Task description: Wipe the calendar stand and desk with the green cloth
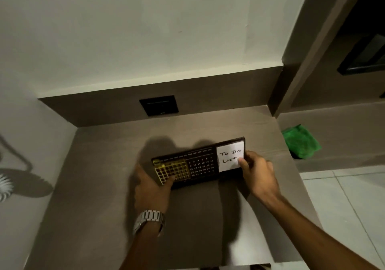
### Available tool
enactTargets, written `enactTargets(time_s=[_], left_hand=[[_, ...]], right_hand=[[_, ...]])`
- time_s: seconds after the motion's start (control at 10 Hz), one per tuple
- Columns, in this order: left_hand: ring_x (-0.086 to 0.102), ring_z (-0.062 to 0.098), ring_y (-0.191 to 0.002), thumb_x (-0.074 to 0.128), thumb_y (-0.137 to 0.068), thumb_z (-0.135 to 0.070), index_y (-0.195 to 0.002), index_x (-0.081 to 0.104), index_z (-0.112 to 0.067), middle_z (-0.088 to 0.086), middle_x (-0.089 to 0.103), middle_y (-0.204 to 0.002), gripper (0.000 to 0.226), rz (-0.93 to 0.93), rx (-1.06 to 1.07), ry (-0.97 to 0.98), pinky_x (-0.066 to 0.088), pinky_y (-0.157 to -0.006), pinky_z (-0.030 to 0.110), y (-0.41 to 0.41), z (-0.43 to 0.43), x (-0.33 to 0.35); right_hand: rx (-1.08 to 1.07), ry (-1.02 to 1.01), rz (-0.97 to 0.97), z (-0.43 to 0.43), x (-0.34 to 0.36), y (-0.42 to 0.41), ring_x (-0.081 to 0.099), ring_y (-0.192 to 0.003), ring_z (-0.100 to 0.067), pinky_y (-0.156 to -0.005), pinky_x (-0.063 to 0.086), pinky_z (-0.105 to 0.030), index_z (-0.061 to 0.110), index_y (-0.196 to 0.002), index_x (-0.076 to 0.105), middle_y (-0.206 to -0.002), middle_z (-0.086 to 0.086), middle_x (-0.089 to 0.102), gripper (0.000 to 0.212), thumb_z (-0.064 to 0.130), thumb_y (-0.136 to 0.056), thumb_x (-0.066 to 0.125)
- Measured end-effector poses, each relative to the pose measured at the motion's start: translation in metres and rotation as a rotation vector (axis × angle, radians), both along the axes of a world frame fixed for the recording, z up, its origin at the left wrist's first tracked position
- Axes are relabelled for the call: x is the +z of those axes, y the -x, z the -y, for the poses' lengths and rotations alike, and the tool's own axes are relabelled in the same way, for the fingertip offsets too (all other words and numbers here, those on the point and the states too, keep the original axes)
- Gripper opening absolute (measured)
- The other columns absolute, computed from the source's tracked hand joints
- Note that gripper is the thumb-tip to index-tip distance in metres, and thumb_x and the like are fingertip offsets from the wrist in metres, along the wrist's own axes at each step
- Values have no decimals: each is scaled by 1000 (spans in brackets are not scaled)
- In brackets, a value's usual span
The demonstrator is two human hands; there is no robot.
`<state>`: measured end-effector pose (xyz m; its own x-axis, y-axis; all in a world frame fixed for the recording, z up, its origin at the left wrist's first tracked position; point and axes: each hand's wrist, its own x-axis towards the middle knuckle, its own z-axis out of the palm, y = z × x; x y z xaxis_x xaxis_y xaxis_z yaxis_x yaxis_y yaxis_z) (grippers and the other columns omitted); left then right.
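A dark brown calendar stand (200, 164), with a yellow sliding grid on its left and a white "To Do List" note on its right, sits tilted at the middle of the brown desk (100, 176). My left hand (152, 188), a metal watch on its wrist, grips the stand's left end. My right hand (257, 174) grips the right end, thumb on the note. The green cloth (300, 141) lies crumpled on a lower surface right of the desk, away from both hands.
A black wall socket (159, 105) sits in the brown back panel behind the desk. A pillar (312, 46) rises at the desk's back right corner. White floor tiles (343, 196) lie to the right. A white fan (5, 186) shows at the left edge.
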<state>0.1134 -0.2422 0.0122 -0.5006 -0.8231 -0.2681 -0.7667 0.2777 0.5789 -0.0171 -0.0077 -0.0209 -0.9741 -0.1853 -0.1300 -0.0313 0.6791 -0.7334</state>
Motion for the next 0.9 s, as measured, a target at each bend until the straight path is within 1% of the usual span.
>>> enactTargets(time_s=[0.1,0.2,0.3,0.4,0.5,0.6,0.7,0.8,0.9], left_hand=[[55,41,-125,81,-78,-34,-137,50,-14,16,63,-133,70,-27,-60,-84,46,-105,52,8,10,-4],[59,35,-120,77,-82,-23,-118,63,-16,11,70,-121,39,-39,-142,-109,47,-104,52,16,15,0],[58,32,-124,75,-84,-19,-124,59,-20,8,67,-127,43,-36,-203,-132,42,-109,54,24,23,3],[59,28,-124,76,-83,-16,-128,56,-22,4,66,-131,49,-61,-263,-177,41,-112,51,31,32,3],[58,28,-125,76,-83,-14,-132,53,-22,5,64,-134,55,-62,-279,-220,43,-111,50,33,36,2],[58,28,-126,76,-83,-14,-133,52,-21,6,63,-135,55,-50,-288,-228,43,-110,52,31,37,2],[54,30,-130,77,-82,-14,-138,48,-19,8,60,-139,63,-66,-265,-229,42,-111,53,25,39,2],[36,35,-145,78,-83,-25,-155,20,-12,14,41,-156,93,-23,-188,-217,32,-118,55,23,43,17],[39,37,-142,76,-84,-31,-157,13,-14,19,37,-156,98,-115,-227,-90,38,-113,55,17,49,50]], right_hand=[[-55,-55,-48,11,3,-8,58,-92,-23,-79,47,-32,25,-108,64,-100,-3,72,22,36,-97,49],[-77,-60,-15,22,9,-7,63,-97,-31,-86,53,-42,21,-112,64,-103,-9,72,25,34,-97,49],[-105,-80,-20,30,14,-5,64,-95,-28,-83,55,-40,20,-112,65,-104,-7,72,25,34,-97,50],[-129,-100,-14,35,18,-1,65,-94,-28,-82,55,-40,19,-111,65,-104,-7,71,25,33,-97,50],[-128,-110,25,39,22,2,64,-97,-29,-85,55,-42,17,-114,63,-108,-9,70,27,33,-98,49],[-114,-109,39,40,23,6,63,-100,-32,-86,52,-38,15,-113,65,-109,-11,70,27,31,-97,50],[-69,-24,73,33,23,5,65,-99,-23,-86,49,-29,16,-114,65,-110,-7,71,24,26,-95,55],[-106,108,91,19,37,7,64,-100,-18,-87,48,-26,9,-123,60,-116,-9,69,32,22,-94,60],[-193,308,64,-5,72,8,69,-90,-20,-86,55,-38,9,-106,69,-105,-13,73,17,17,-92,62]])
